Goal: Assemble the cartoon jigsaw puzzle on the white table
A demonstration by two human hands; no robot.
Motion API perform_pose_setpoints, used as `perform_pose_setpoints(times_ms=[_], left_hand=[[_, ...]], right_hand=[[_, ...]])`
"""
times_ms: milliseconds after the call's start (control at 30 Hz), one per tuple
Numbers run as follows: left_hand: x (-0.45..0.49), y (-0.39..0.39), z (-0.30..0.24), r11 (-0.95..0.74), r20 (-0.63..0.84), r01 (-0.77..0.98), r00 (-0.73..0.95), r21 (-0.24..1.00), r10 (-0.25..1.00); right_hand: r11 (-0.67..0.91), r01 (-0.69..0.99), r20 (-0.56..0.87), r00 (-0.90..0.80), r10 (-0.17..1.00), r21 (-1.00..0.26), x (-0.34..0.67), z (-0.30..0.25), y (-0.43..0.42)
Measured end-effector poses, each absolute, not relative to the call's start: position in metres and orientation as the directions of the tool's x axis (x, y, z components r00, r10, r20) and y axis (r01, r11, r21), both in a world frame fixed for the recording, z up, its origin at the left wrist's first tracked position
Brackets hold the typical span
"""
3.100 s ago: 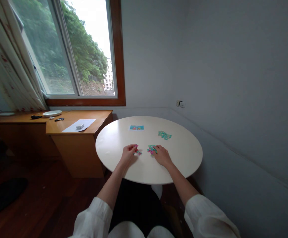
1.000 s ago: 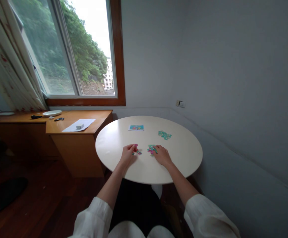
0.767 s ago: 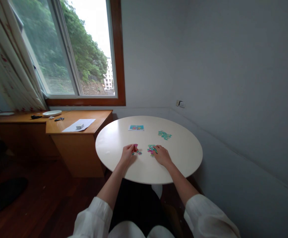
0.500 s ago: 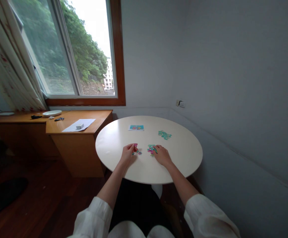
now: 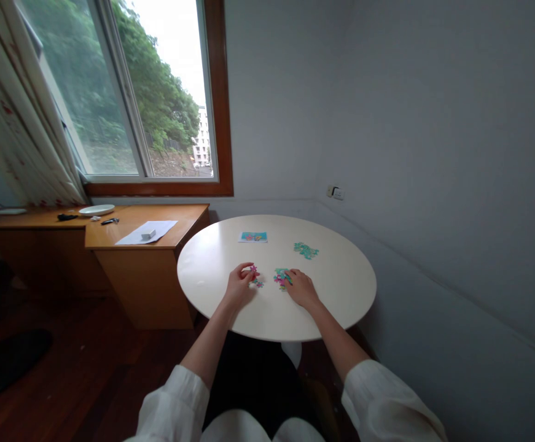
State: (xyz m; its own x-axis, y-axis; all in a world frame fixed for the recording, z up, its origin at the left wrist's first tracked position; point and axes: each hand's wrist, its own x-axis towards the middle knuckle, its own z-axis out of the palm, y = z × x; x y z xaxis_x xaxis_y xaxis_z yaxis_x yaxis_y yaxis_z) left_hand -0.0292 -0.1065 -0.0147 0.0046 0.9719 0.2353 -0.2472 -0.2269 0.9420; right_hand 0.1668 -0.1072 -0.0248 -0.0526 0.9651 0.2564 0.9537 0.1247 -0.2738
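At the round white table (image 5: 267, 320), curls the left hand (image 5: 238, 286) just left of the flat pink jigsaw pieces (image 5: 255, 270); cannot tell if pinching one. Farther right, rests the closer right hand (image 5: 302, 288), with bent fingers, on the right edge of the flat pink-and-green jigsaw heap (image 5: 280, 278); cannot tell about any grip or long side.

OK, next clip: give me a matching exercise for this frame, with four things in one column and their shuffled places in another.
Things
1. left hand
2. right hand
3. flat rectangular card with a blue printed picture
4. group of flat green jigsaw pieces

Places
A. beyond the right hand, untouched, on the round white table
B. at small pink jigsaw pieces
C. at a teal-and-pink cluster of jigsaw pieces
D. beyond the left hand, near the table's far edge

Pairs: 1-B, 2-C, 3-D, 4-A
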Motion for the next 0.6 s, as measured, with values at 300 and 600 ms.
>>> perform_pose_setpoints(times_ms=[300, 600], left_hand=[[-0.0297, -0.1069, -0.0151, -0.26, 0.269, -0.187, 0.027, 0.947, 0.963], [-0.0303, -0.1035, -0.0186, -0.295, 0.304, -0.17, 0.028, 0.94, 0.952]], right_hand=[[0.128, 0.955, 0.267, -0.054, 0.962, -0.268, 0.1678, -0.0261, -0.1063], [0.132, 0.954, 0.274, -0.055, 0.96, -0.27, 0.1681, -0.028, -0.105]])
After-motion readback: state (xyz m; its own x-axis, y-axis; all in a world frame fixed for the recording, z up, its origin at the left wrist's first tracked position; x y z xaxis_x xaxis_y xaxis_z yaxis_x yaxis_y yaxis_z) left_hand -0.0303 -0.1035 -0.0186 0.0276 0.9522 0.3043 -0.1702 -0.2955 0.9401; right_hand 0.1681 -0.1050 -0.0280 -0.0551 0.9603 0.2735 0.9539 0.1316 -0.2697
